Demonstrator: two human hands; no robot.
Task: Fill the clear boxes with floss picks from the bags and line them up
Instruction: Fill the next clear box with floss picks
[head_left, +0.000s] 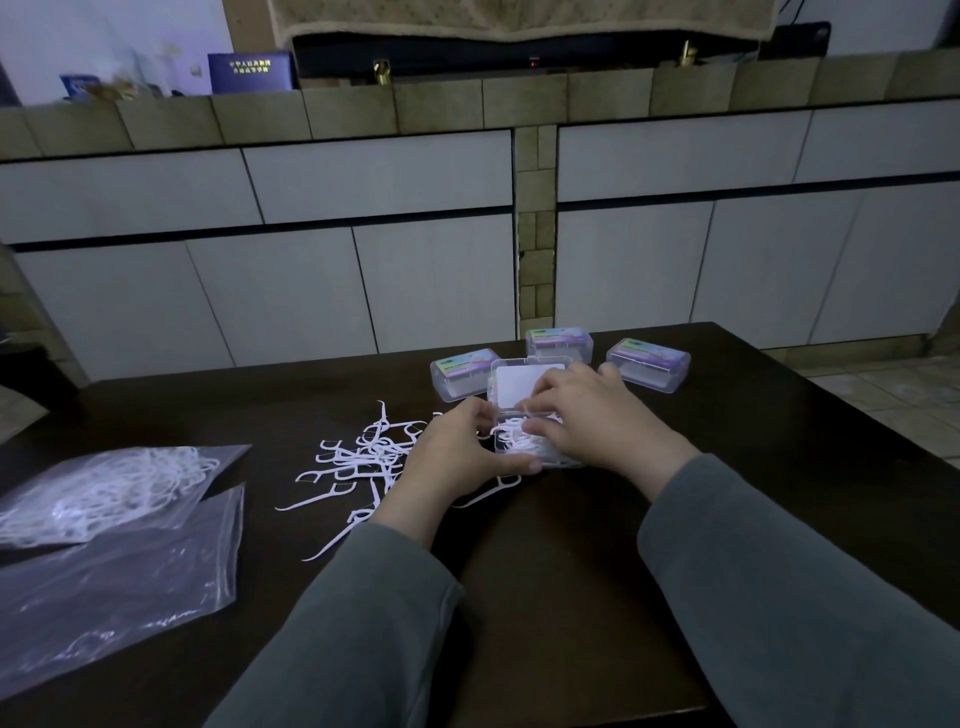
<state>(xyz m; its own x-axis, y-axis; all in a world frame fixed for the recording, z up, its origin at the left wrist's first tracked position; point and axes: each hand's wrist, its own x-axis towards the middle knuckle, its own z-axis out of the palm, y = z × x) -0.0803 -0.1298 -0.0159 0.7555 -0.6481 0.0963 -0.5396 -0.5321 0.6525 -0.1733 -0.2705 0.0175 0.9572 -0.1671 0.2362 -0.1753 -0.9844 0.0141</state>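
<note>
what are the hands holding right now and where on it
The left hand grips the open clear box at its left front edge; the right hand presses floss picks down inside it.

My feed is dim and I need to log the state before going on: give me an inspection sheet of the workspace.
Surface: dark table, wide-angle head view.
Job's things: open clear box partly filled with picks; three closed boxes behind it; loose floss picks left of it; bag of picks; flattened bag, contents unclear.
Clutter: nothing seen.
Grippers: left hand grips the box's near edge; right hand presses on the picks inside.
Cables: nothing seen.
Surroundings: white cabinets, tiled ledge.
</note>
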